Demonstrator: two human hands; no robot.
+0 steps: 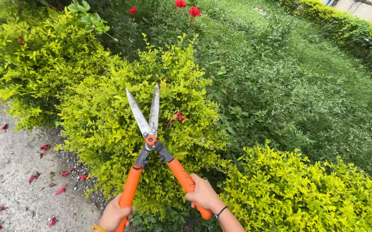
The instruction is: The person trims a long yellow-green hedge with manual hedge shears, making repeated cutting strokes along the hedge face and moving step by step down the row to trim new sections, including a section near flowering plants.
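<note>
I hold a pair of hedge shears [150, 129] with orange handles and long grey blades over a yellow-green bush [108, 120]. My left hand [113, 213] grips the left handle at the bottom of the view. My right hand [203, 194] grips the right handle; a dark band sits on that wrist. The blades are slightly apart, tips pointing away from me above the bush's top. A small red flower [180, 116] lies in the foliage just right of the blades.
A gravel path [14, 172] with fallen red petals runs on the left. More yellow-green bushes stand at upper left [27, 60] and lower right [306, 193]. Grass [306, 86] spreads to the right, red flowers [193, 11] at the top, a hedge [345, 25] beyond.
</note>
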